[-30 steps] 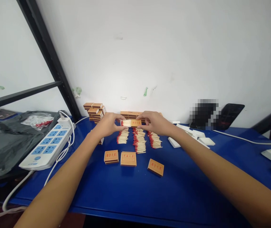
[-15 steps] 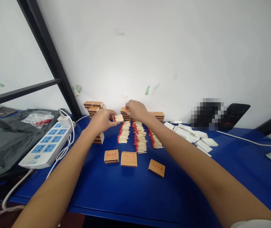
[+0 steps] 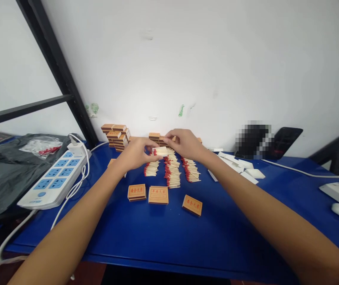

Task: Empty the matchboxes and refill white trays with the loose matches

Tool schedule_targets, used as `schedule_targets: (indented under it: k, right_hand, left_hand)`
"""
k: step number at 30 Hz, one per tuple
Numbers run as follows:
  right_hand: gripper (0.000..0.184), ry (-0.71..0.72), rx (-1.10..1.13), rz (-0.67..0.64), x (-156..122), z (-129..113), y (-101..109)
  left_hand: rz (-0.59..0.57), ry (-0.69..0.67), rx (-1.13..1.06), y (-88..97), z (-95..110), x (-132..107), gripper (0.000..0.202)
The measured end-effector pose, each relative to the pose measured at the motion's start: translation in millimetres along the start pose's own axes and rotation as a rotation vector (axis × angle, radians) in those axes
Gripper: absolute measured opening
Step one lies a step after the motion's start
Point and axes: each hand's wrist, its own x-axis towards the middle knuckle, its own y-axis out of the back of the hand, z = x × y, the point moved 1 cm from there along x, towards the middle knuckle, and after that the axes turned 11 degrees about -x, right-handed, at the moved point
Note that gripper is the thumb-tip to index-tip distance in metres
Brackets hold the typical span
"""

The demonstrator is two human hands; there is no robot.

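- head view: the left hand (image 3: 136, 152) grasps an open matchbox tray (image 3: 165, 154) between thumb and fingers, holding it over the far ends of the match piles (image 3: 173, 174) on the blue table (image 3: 157, 237).
- the right hand (image 3: 184, 143) is poised just beyond and to the right of the tray, thumb and forefinger close together; i cannot tell whether they pinch anything.
- the likeliest trouble is a spill: the tray has no cover, so a tilt or a hard squeeze could tip its matches (image 3: 160, 151) out onto the piles.
- a stray nudge from the right hand could shift the matchbox row (image 3: 154, 135) behind; a bump from the left could topple the staggered matchbox stack (image 3: 115, 136).
- the tray's long axis runs roughly left to right, red heads at the left end, bare stick ends pointing right.
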Motion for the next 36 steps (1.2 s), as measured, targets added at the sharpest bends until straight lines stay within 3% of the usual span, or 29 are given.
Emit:
schedule_targets:
  k: [2,4,6,9,13,15,21,29,36]
  right_hand:
    - [0.023,-0.048,0.068,-0.076,-30.1,-5.0,18.7]
    - [0.042,-0.051,0.111,-0.186,-59.1,-11.6,32.9]
    - [0.049,-0.089,0.126,-0.238,-83.8,-17.2,40.3]
    - [0.048,-0.168,0.152,-0.205,-110.5,-19.8,40.2]
    - [0.039,-0.25,0.13,-0.217,-132.9,-8.9,36.6]
    - [0.04,-0.264,0.127,-0.294,-140.7,1.0,39.3]
    - [0.046,-0.242,0.089,-0.482,-152.6,23.6,58.1]
    - [0.047,-0.201,0.066,-0.566,-157.1,31.0,48.2]
    - [0.042,-0.137,0.057,-0.526,-155.1,27.5,44.4]
  left_hand:
    - [-0.032,-0.02,-0.073,-7.9,10.3,-1.4,0.031]
    - [-0.062,-0.046,-0.146,-16.6,22.6,-3.7,0.032]
    - [-0.092,-0.08,-0.206,-25.8,35.0,-6.4,0.03]
    - [-0.14,-0.098,-0.248,-39.5,49.1,-10.2,0.03]
    - [-0.199,-0.039,-0.281,-53.6,56.8,-13.9,0.048]
    - [-0.201,-0.01,-0.309,-56.9,57.5,-14.6,0.051]
    - [-0.07,-0.009,-0.286,-53.1,52.9,-11.5,0.035]
    - [0.007,-0.041,-0.231,-46.4,41.1,-7.8,0.028]
    - [0.053,-0.065,-0.203,-43.5,38.9,-6.1,0.026]
